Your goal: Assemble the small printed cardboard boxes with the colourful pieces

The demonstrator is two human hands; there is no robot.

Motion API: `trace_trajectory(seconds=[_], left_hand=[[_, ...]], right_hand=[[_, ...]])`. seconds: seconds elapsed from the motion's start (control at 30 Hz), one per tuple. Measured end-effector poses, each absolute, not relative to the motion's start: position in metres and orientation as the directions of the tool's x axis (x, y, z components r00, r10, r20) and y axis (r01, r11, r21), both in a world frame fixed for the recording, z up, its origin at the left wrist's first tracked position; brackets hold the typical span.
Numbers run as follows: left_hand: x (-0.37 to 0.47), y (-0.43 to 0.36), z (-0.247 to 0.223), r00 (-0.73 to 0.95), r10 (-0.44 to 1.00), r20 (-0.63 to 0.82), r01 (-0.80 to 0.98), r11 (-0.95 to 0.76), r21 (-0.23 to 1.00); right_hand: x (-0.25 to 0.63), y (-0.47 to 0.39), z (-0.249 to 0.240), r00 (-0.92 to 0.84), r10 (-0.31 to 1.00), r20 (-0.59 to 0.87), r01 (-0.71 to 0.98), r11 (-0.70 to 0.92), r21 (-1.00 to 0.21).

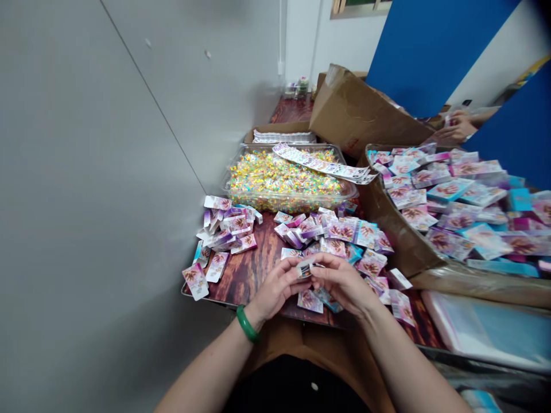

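Note:
Both hands meet over the table's front edge. My left hand (pixel 275 289), with a green bangle (pixel 247 324) on its wrist, pinches one side of a small white item with dark markings (pixel 305 269). On the other side, the fingers of my right hand (pixel 340 281) close on the same item. The fingers partly cover it, so I cannot tell whether it is a box end or a folded sheet. Around and beyond my hands lies a pile of small printed boxes (pixel 342 229) in pink, purple and blue. Another group of boxes (pixel 235 223) lies to the left.
A clear plastic tub (pixel 290 198) holds many colourful bead packets, with a printed strip (pixel 321 163) across it. Right stands a large carton (pixel 400 235) full of boxes. Plastic bags (pixel 491 330) lie nearer. A grey wall (pixel 107 201) borders the left; another person's hand (pixel 456 127) shows far right.

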State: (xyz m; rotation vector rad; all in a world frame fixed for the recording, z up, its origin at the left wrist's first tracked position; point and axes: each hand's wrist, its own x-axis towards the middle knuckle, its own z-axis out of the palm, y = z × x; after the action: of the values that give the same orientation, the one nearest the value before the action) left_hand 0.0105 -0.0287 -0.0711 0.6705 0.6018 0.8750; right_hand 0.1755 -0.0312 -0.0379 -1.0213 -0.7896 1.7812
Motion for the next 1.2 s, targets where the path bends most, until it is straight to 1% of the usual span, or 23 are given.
trace_trajectory(seconds=[0.1,0.2,0.27,0.3,0.33,0.37,0.4,0.47,0.5,0.57,0.63,0.67,0.8,0.83,0.9,1.0,1.07,1.13,1.2], left_hand=[[0.009,-0.026,-0.070,0.457,0.859,-0.232,-0.422,0.438,0.793],[0.008,-0.024,-0.066,0.417,0.871,-0.258,-0.400,0.431,0.809],[0.008,-0.024,-0.064,0.399,0.873,-0.281,-0.397,0.440,0.805],[0.009,-0.023,-0.063,0.386,0.874,-0.295,-0.398,0.446,0.801],[0.009,-0.023,-0.063,0.375,0.875,-0.307,-0.404,0.452,0.795],[0.009,-0.022,-0.063,0.369,0.874,-0.317,-0.411,0.460,0.787],[0.009,-0.022,-0.064,0.366,0.871,-0.326,-0.420,0.468,0.778],[0.010,-0.021,-0.066,0.354,0.872,-0.337,-0.436,0.473,0.766],[0.010,-0.021,-0.068,0.347,0.875,-0.339,-0.441,0.471,0.764],[0.012,-0.021,-0.070,0.342,0.878,-0.334,-0.452,0.465,0.761],[0.014,-0.022,-0.070,0.349,0.876,-0.333,-0.472,0.471,0.745],[0.015,-0.023,-0.070,0.353,0.872,-0.338,-0.481,0.480,0.734],[0.020,-0.025,-0.067,0.344,0.876,-0.338,-0.504,0.475,0.721],[0.021,-0.025,-0.066,0.338,0.882,-0.329,-0.510,0.465,0.724],[0.022,-0.025,-0.066,0.319,0.893,-0.316,-0.523,0.444,0.727],[0.024,-0.025,-0.066,0.313,0.894,-0.321,-0.537,0.445,0.716],[0.026,-0.025,-0.065,0.317,0.889,-0.329,-0.548,0.455,0.701],[0.027,-0.026,-0.064,0.310,0.890,-0.333,-0.565,0.454,0.689],[0.028,-0.027,-0.062,0.287,0.895,-0.341,-0.584,0.446,0.678]], right_hand=[[0.174,-0.030,-0.040,-0.231,0.917,-0.326,-0.379,-0.393,-0.838],[0.174,-0.028,-0.043,-0.224,0.913,-0.340,-0.349,-0.401,-0.847],[0.173,-0.028,-0.045,-0.216,0.927,-0.306,-0.263,-0.357,-0.896],[0.173,-0.028,-0.045,-0.194,0.945,-0.263,-0.188,-0.299,-0.936],[0.172,-0.029,-0.046,-0.157,0.970,-0.187,-0.094,-0.203,-0.975],[0.172,-0.030,-0.046,-0.115,0.990,-0.077,0.015,-0.076,-0.997],[0.171,-0.032,-0.047,-0.084,0.995,0.059,0.127,0.069,-0.990],[0.170,-0.036,-0.048,-0.080,0.946,0.314,0.311,0.323,-0.894],[0.169,-0.038,-0.049,-0.107,0.912,0.395,0.367,0.405,-0.837],[0.167,-0.042,-0.052,-0.165,0.872,0.461,0.421,0.485,-0.767],[0.164,-0.044,-0.055,-0.171,0.871,0.461,0.441,0.486,-0.754],[0.162,-0.045,-0.056,-0.148,0.883,0.445,0.443,0.461,-0.768],[0.158,-0.044,-0.053,0.005,0.964,0.265,0.384,0.243,-0.891],[0.158,-0.044,-0.052,0.022,0.973,0.229,0.357,0.206,-0.911],[0.158,-0.042,-0.050,0.032,0.979,0.204,0.312,0.184,-0.932],[0.159,-0.039,-0.049,0.060,0.977,0.204,0.265,0.181,-0.947],[0.159,-0.039,-0.050,0.078,0.972,0.223,0.274,0.194,-0.942],[0.158,-0.040,-0.051,0.053,0.952,0.301,0.341,0.266,-0.902],[0.157,-0.042,-0.054,-0.004,0.914,0.406,0.428,0.368,-0.825]])
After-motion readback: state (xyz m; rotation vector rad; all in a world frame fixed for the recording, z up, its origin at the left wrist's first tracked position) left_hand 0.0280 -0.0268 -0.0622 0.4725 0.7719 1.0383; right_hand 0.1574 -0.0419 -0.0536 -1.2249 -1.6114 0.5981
